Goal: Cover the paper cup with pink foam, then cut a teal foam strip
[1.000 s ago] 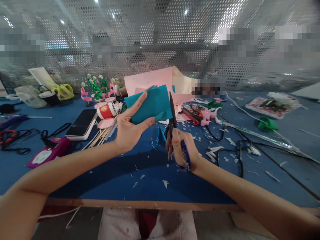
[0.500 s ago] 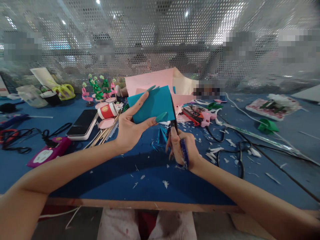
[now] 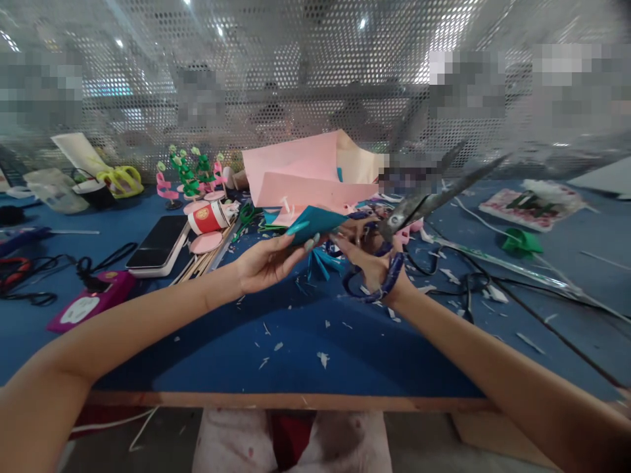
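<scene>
Blue paper is tilted and seen at a slant over the middle of the table, pinched at its left end by my left hand. My right hand has the scissors hooked on it by their blue-wrapped handles. The blades stand apart, pointing up and to the right, away from the paper. Right fingertips reach the paper's right edge; whether they grip it I cannot tell. Just below lie narrow blue paper strips. Pink paper sheets stand behind my hands.
A phone, a red and white paper cup and wooden sticks lie left of my hands. A purple power socket sits nearer. On the right are black cables, a pink glue gun and paper scraps. Wire mesh rises behind.
The scissors have come off the paper's right edge and swung round to point up and right. The blue paper has tipped flatter and lower, and my right fingers have come to its edge.
</scene>
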